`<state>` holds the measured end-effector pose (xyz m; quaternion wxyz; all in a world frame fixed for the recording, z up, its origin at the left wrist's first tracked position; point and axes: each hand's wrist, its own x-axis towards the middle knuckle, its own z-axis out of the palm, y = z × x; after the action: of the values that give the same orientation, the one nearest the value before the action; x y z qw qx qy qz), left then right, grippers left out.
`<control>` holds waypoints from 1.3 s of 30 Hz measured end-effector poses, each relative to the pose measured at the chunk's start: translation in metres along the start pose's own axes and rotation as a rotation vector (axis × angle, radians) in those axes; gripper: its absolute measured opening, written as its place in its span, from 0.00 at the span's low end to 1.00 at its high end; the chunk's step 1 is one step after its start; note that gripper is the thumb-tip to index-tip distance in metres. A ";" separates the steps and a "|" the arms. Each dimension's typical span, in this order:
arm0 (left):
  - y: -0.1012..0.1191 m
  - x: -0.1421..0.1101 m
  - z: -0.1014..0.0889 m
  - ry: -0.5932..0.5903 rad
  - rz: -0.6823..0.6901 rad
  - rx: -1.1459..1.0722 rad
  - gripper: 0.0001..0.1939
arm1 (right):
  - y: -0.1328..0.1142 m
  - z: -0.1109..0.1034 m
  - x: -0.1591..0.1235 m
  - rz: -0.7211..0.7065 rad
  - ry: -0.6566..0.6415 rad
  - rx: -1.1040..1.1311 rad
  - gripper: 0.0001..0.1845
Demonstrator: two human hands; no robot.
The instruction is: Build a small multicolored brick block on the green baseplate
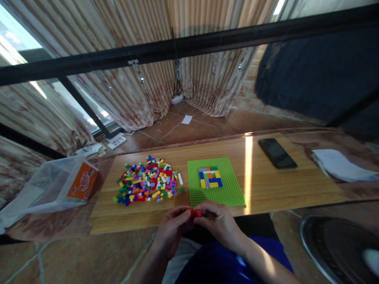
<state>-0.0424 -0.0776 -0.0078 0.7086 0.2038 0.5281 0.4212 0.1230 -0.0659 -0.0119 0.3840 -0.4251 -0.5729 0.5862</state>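
Observation:
My left hand (pixel 177 224) and my right hand (pixel 215 219) meet at the table's near edge, just in front of a green baseplate (pixel 233 185). Between the fingertips are small red toy bricks (pixel 197 213); each hand pinches one side, and whether it is one piece or two touching pieces I cannot tell for certain. On the baseplate sits a square build (pixel 219 182) of blue, yellow, grey, orange and green bricks around an inner gap. Left of the plate lies a heap of loose coloured bricks (pixel 148 179), with a white brick (pixel 180 178) and a green brick (pixel 181 190) at its right side.
A black phone (pixel 276 153) lies on the wooden board (pixel 170 152) at the right, with white papers (pixel 340 163) beyond it. At the left stands a clear plastic box (pixel 56 177) with an orange label. A round dark stool (pixel 340 248) is at the lower right.

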 end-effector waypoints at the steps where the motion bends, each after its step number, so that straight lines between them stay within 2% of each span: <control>1: 0.001 0.003 -0.002 0.037 0.050 0.044 0.20 | 0.003 0.000 0.000 0.022 0.026 0.040 0.11; 4: 0.013 0.010 -0.013 0.199 0.307 0.298 0.18 | 0.008 -0.005 0.002 0.050 0.137 0.090 0.17; 7: 0.032 0.017 -0.032 0.361 0.591 0.611 0.16 | 0.009 -0.024 0.009 0.006 0.245 0.055 0.14; 10: 0.047 0.024 -0.052 0.495 0.783 0.896 0.15 | 0.011 -0.049 0.014 -0.024 0.329 -0.027 0.12; 12: 0.053 0.030 -0.063 0.555 0.861 1.057 0.14 | 0.016 -0.066 0.016 -0.010 0.384 -0.096 0.13; 17: 0.053 0.047 -0.076 0.644 0.987 1.302 0.15 | 0.033 -0.094 0.018 -0.008 0.518 -0.297 0.16; 21: 0.048 0.059 -0.081 0.654 1.073 1.395 0.15 | 0.038 -0.103 0.023 0.044 0.491 -0.376 0.17; 25: 0.045 0.066 -0.084 0.712 1.150 1.461 0.13 | 0.033 -0.106 0.027 0.007 0.485 -0.525 0.15; 31: 0.042 0.069 -0.084 0.712 1.263 1.438 0.12 | 0.030 -0.116 0.024 -0.048 0.494 -0.617 0.16; 35: 0.042 0.070 -0.085 0.702 1.307 1.368 0.12 | 0.033 -0.119 0.020 -0.065 0.435 -0.628 0.19; 39: 0.040 0.072 -0.089 0.716 1.310 1.326 0.12 | 0.034 -0.118 0.022 -0.057 0.430 -0.736 0.14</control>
<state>-0.1329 -0.0103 -0.0517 -0.1212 0.6704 0.6223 0.3855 0.2278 -0.0061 -0.0446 0.3334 -0.6303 -0.6623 0.2300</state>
